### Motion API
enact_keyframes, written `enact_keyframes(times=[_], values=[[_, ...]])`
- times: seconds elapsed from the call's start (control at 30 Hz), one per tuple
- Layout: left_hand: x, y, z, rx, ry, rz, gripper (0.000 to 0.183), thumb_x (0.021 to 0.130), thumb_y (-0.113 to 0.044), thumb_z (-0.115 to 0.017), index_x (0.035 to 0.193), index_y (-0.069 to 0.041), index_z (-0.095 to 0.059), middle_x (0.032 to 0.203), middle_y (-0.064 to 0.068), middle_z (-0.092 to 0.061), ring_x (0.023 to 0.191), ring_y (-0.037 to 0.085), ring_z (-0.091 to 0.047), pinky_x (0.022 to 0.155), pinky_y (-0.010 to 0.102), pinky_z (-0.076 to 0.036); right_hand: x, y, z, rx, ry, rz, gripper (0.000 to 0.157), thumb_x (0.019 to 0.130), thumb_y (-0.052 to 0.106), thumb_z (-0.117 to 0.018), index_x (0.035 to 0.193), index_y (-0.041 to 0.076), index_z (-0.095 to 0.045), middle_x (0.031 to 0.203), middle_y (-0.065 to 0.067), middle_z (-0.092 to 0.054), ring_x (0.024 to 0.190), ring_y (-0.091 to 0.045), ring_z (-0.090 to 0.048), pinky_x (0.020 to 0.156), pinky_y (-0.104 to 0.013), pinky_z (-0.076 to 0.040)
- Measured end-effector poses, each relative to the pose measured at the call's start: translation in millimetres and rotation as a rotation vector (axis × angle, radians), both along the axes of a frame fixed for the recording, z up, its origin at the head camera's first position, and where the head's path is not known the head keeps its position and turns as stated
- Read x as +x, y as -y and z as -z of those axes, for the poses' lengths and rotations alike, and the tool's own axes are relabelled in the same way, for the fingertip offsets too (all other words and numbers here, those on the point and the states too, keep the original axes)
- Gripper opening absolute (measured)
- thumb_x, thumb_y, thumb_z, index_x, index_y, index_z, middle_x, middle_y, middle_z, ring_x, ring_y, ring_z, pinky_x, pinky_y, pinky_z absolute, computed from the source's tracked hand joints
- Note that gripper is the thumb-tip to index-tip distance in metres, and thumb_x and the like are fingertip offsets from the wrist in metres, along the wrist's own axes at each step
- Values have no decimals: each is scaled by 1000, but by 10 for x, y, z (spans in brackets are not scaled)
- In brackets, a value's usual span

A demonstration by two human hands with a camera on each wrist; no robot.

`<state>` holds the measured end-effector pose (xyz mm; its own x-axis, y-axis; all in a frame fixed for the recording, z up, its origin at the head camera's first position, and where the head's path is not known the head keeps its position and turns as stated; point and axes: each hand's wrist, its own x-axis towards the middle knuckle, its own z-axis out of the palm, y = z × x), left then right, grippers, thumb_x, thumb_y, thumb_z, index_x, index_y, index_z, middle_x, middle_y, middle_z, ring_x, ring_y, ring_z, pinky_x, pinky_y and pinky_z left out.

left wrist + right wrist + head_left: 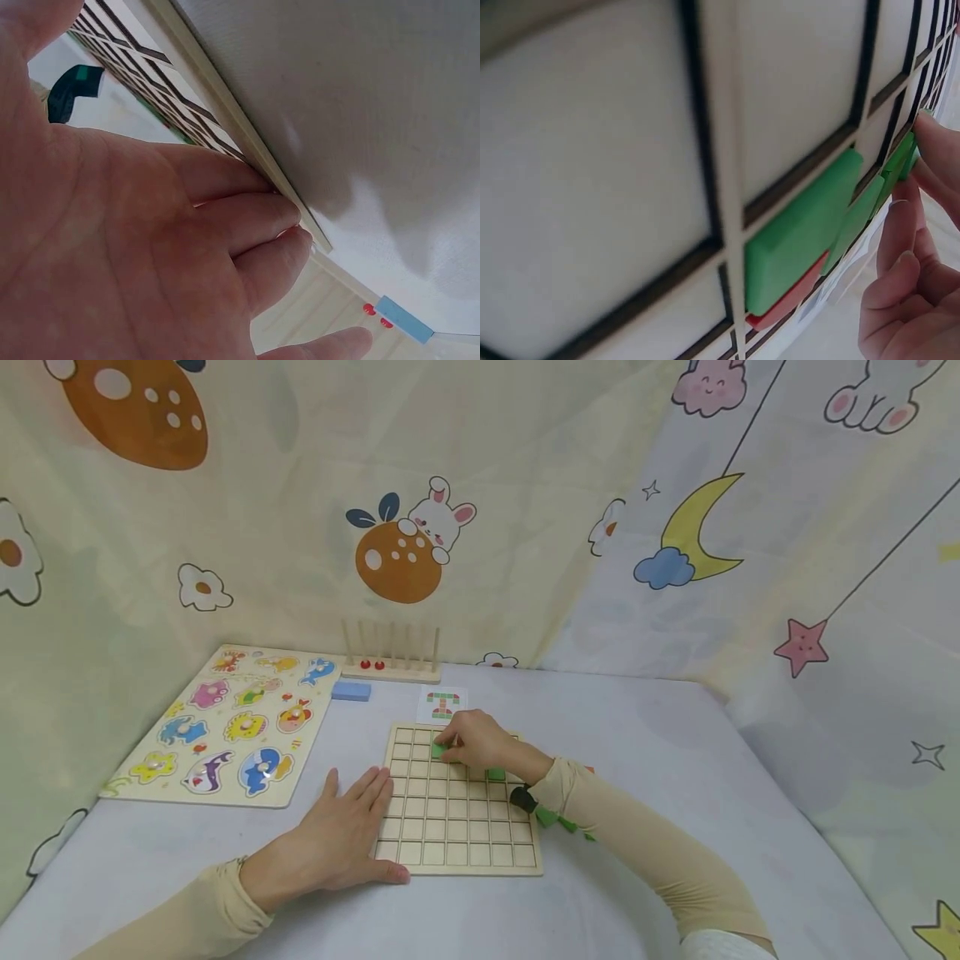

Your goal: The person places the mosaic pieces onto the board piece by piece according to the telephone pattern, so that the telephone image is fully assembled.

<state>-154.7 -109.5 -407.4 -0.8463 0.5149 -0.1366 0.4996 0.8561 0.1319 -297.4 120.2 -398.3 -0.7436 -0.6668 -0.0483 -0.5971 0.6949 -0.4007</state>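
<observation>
My right hand (483, 745) is over the upper part of a square wooden grid board (455, 831). Its thumb and fingertips pinch a small green tile (909, 159) at a cell near the board's far left corner. More tiles lie in the cells along the far side: a green tile (802, 232) with a red tile (791, 294) beside it in the right wrist view. Another green tile (495, 773) shows under my right wrist. My left hand (330, 835) lies against the board's left edge, fingers straight, thumb at the near left corner.
Behind the board lies a pattern card (443, 714). A blue block (351, 692) and a wooden peg stand (397, 675) with red beads are farther back. An animal puzzle board (225, 748) lies to the left. Loose green tiles (547, 816) lie right of the grid, partly under my forearm.
</observation>
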Motion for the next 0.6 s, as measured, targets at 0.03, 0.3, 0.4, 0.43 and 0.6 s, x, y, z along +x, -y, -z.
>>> enact_keyframes(times=[0.03, 0.3, 0.4, 0.43, 0.6], values=[[1, -1, -2, 1, -1, 0, 124, 78, -87, -57, 154, 9, -36, 164, 27, -32, 155, 40, -31, 113, 80, -20, -2, 0, 2, -1, 4, 3, 26, 90, 14, -79, 115, 8, -79, 106, -6, -79, 80, -12, -72, 72, -23, -54], [8, -15, -10, 0, 5, -4, 123, 78, -86, -58, 153, 9, -37, 165, 27, -31, 155, 41, -30, 113, 80, -19, 10, -2, -2, 5, 35, 15, 27, 89, 15, -81, 114, 8, -78, 105, -6, -79, 77, -9, -70, 69, -20, -51], [8, -16, -11, -2, 7, -6, 123, 78, -86, -58, 154, 9, -37, 165, 27, -31, 155, 41, -30, 113, 80, -19, 21, -1, -8, -6, 43, 13, 27, 88, 14, -81, 114, 7, -78, 108, -7, -77, 81, -12, -71, 71, -21, -52], [8, -15, -11, -2, 7, -6, 123, 78, -86, -58, 154, 9, -37, 165, 27, -31, 155, 41, -30, 113, 80, -19, 23, -1, -11, -6, 45, 15, 27, 88, 14, -81, 114, 7, -78, 109, -7, -77, 83, -13, -71, 71, -21, -52], [9, -4, -10, -1, -6, -1, 123, 78, -86, -58, 153, 9, -38, 164, 27, -32, 155, 41, -31, 113, 80, -20, 16, 0, -4, -9, 43, 19, 28, 88, 14, -82, 115, 8, -78, 109, -7, -74, 86, -14, -70, 73, -21, -52]])
